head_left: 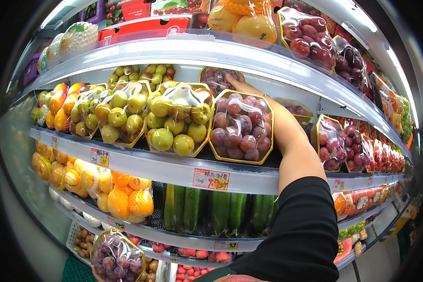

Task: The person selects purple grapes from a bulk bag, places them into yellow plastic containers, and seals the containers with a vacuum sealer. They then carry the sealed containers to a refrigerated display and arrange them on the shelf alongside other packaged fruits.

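Observation:
My right arm reaches deep into the middle shelf. My right hand grips the right side of a film-wrapped tray of plums at the back, its fingers partly hidden. In front of it stands a tilted yellow-edged tray of purple plums, with a tray of green-brown fruit to its left. At the lower left, another wrapped tray of plums is held up by my left hand, of which only a sliver shows beside the tray.
A clear-edged shelf with melons and plums hangs above my arm. A price-tagged rail runs under the fruit trays. Wrapped cucumbers and oranges fill the shelf below. A wrapped tray of plums stands right of my arm.

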Demonstrator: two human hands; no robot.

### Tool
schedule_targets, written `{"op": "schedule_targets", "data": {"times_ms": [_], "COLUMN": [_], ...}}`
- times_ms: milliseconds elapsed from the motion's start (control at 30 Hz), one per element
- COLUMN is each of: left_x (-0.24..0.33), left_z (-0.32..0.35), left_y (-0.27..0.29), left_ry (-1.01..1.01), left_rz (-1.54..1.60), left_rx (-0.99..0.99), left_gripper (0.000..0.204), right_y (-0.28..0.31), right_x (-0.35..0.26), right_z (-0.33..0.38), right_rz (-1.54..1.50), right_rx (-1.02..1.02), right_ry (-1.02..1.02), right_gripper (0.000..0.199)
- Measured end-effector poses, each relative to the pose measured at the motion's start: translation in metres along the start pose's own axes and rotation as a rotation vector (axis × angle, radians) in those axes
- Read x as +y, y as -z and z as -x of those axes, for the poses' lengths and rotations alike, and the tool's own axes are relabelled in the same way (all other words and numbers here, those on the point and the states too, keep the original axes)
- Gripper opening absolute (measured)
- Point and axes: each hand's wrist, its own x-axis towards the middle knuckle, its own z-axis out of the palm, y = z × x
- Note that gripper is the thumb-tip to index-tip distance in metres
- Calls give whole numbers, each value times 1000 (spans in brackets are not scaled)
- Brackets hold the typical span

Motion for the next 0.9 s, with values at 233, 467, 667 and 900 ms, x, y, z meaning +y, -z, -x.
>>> {"op": "schedule_targets", "data": {"times_ms": [233,467,667,900], "left_x": [4,-5,-53,-105], "left_z": [2,12,47,25], "left_y": [-28,-119,-240,-329], "left_ry": [9,-9,-90,322], "left_rz": [255,261,398,-263], "left_rx": [-45,-645,-934,-1097], "left_gripper": [62,60,49,58], "right_y": [61,47,-75,18], "right_x": [-48,-124,-171,-162], "right_z": [49,204,388,341], "right_rz": [598,340,-691,-947], "right_rx": [6,170,-17,344], "right_ry": [-333,-175,-106,-179], "right_gripper": [82,42,69,42]}}
